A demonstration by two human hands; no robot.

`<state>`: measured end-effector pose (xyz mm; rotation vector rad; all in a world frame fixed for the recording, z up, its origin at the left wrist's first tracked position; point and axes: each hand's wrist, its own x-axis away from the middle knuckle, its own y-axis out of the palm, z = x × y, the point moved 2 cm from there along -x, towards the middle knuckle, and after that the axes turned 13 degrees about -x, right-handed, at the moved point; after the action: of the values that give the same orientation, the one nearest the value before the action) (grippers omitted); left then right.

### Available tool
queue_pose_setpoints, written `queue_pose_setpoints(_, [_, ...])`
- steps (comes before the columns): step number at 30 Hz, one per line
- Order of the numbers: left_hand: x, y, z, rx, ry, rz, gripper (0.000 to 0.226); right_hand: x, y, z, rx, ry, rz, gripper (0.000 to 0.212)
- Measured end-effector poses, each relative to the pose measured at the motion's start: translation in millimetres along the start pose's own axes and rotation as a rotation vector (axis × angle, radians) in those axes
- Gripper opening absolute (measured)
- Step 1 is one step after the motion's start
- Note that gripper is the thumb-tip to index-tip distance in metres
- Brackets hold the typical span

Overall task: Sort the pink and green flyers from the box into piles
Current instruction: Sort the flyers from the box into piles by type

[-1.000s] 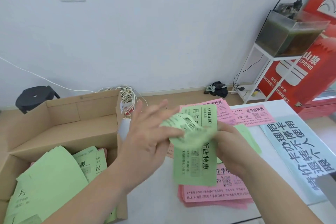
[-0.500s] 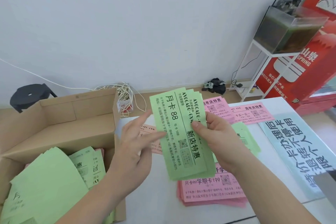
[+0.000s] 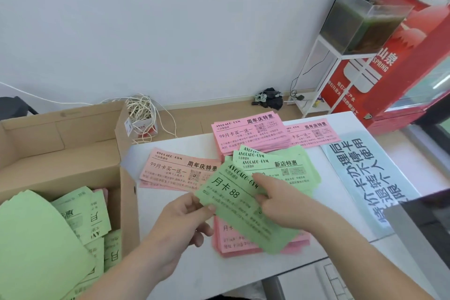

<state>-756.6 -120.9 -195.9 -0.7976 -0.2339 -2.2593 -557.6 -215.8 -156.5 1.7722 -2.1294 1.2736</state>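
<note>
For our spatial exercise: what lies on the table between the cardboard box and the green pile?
A small pile of pink flyers lies there, shown in the head view.

green flyers [image 3: 243, 204] black print; pink flyers [image 3: 180, 168] black print; brown box [image 3: 73, 153]; white table [image 3: 175, 246]; red sign [image 3: 399, 61]

The left hand [image 3: 180, 221] pinches the green flyers [image 3: 233, 200] at one edge; the right hand [image 3: 282, 204] grips them (index finger on top) above a pink pile [image 3: 226, 243].
</note>
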Motion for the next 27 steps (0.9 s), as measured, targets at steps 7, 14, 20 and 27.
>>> queue_pose_setpoints(7, [-42,29,25,-0.044,-0.014,-0.094,0.017,-58,-56,-14,0.451,0.02,-0.022,0.042])
queue_pose_setpoints(14, [-62,36,31,-0.211,-0.018,0.047,0.009,-96,-49,5,0.746,-0.028,0.2,0.045])
queue_pose_setpoints(20, [1,-21,39,-0.301,0.089,0.112,0.011,-78,-5,-41,0.631,-0.323,0.333,0.027])
queue_pose_setpoints(27, [78,-146,-5,-0.228,0.083,0.396,0.013,-53,115,-151,0.226,-0.738,0.069,0.013])
